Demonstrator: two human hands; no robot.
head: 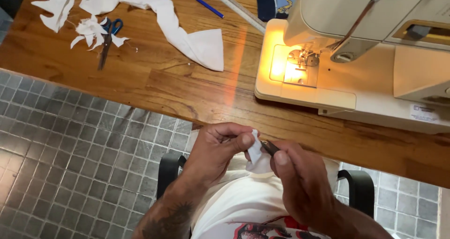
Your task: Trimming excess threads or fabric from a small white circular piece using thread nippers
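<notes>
Left hand (220,147): lower centre of the frame, in front of the table edge. Fingers curled, thumb pressed down on a small white cloth scrap (255,152). Grip closed on the scrap.
Right hand (300,178): just right of the left hand, lower centre. Thumb and fingers pinch a thin dark tool (269,147). The tool's tip touches the scrap. Kind of tool cannot be told.
Scrap: held between both hands, above the lap, clear of the table.
Lap: white garment with red and dark print at the bottom edge of the frame.
Chair (358,185): black armrests show on either side of the forearms.
Table (154,86): wooden, runs across the upper half of the frame from upper left to right.
Sewing machine (356,56): cream, upper right on the table. Its lamp is lit, casting yellow light on the needle plate.
Scissors (108,37): upper left, blue handles, lying flat, partly covered by small white offcuts (89,30).
Cloth strip (187,32): white, long, upper centre, lying between the scissors and the machine.
More white pieces (58,4): far upper left corner of the table.
Pen (205,4): blue, top centre, lying at a slant.
Ruler (234,7): pale, top centre, beside the pen, running toward the machine.
Floor (70,150): small grey tiles, left and lower left.
</notes>
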